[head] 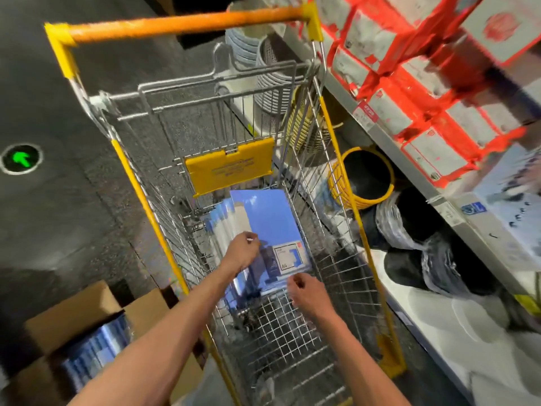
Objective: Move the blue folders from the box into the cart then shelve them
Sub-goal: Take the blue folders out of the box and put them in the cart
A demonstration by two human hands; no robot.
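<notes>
A stack of blue folders (268, 221) with a white A4 label lies in the basket of a wire cart (336, 276) with yellow rails and an orange handle. My left hand (242, 253) is over the stack's left edge, its fingers curled at the edge of the top folder. My right hand (304, 293) hovers at the stack's near edge, fingers loosely curled with nothing seen between them. At the lower left, an open cardboard box (76, 312) holds more blue folders (96, 350) in shiny wrap.
Metal shelving (415, 159) runs along the right, with red-and-white boxes above and yellow, black and white bins below. White bins and baskets stand beyond the cart. A green arrow marker (22, 159) is on the dark floor at the left.
</notes>
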